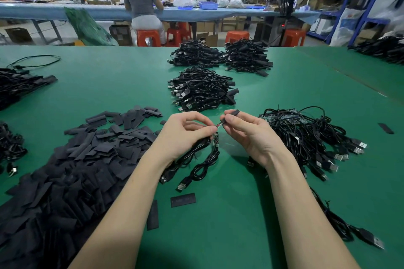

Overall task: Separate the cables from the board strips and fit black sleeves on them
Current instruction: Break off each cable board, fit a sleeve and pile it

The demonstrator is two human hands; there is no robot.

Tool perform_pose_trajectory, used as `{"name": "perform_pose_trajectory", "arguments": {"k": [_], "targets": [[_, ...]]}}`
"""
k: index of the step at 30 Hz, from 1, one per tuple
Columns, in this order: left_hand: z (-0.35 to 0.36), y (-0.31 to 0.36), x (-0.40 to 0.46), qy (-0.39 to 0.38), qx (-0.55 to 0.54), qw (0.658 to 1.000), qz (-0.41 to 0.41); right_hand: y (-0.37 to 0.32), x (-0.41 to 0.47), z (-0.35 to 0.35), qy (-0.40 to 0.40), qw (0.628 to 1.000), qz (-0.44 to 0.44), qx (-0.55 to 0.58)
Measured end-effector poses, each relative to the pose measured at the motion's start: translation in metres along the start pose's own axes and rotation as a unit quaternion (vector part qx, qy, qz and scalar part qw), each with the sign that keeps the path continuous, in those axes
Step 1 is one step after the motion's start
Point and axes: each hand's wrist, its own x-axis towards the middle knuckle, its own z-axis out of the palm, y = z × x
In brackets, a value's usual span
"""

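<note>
At a green table (284,181), the right hand (247,135) pinches a black sleeve (231,116) toward a cable end gripped by the left hand (185,135); loose sleeves (91,150) lie left, unsleeved cables (306,133) right, within easy reach, and finished bundles (203,89) are stacked beyond.

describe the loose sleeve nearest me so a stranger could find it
On the green table, look just below the left hand's dangling cables. The flat black sleeve lies alone there, wider than the narrow one to its left.
</note>
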Motion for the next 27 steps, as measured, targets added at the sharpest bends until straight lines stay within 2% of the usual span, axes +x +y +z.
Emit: {"name": "perform_pose_trajectory", "arguments": {"k": [6, 14, 24, 27], "targets": [[-0.0026, -0.0035, 0.0027, -0.028, 0.030, 0.999, 0.018, 0.0012, 0.0004, -0.0012, 0.018, 1.000, 0.003, 0.005], [-0.0006, -0.0065, 0.0006, -0.014, 0.053, 0.996, 0.068, 0.0010, 0.0011, -0.0022, 0.003, 1.000, 0.012, 0.004], [0.0018, -0.0074, 0.0012, 0.012, 0.045, 0.995, 0.092, 0.0060, 0.0026, 0.0020, -0.019, 0.999, 0.025, 0.006], [0.0029, -0.0075, 0.0007, 0.018, 0.007, 0.996, 0.090, 0.0078, 0.0025, 0.0048, -0.025, 0.999, 0.034, 0.013]]}}
